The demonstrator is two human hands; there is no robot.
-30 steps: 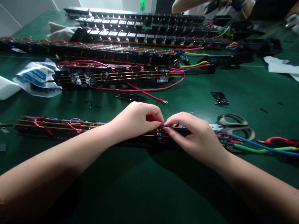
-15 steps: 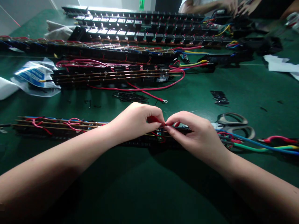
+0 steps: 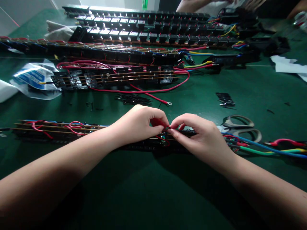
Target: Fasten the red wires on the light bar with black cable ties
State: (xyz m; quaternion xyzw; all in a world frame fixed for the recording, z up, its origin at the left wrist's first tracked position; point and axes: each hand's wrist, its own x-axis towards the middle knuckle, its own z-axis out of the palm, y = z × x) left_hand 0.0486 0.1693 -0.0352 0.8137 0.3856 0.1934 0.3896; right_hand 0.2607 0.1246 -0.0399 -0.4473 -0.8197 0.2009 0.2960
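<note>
A long black strip assembly (image 3: 48, 133) with brass rods lies across the table under both hands. My left hand (image 3: 141, 124) is closed in a pinch on a thin red wire (image 3: 157, 122) above it. Fingertip to fingertip with it, my right hand (image 3: 200, 132) pinches a small dark piece at the wire's end, too small to name. Just below the fingertips sits a small green circuit board (image 3: 163, 137) with a red wire loop. My wrists and hands hide the middle of the strip.
Scissors (image 3: 242, 131) lie beyond my right hand, partly behind it. Piles of thin black pieces (image 3: 133, 99) rest past the strip. More wired black assemblies (image 3: 115, 80) and a plastic bag (image 3: 33, 80) are farther back. Another person's arm (image 3: 192, 4) shows at the top.
My hands stay nearly in place, fingertips still together at the wire. At the back, the other person's arm and hands have shifted.
</note>
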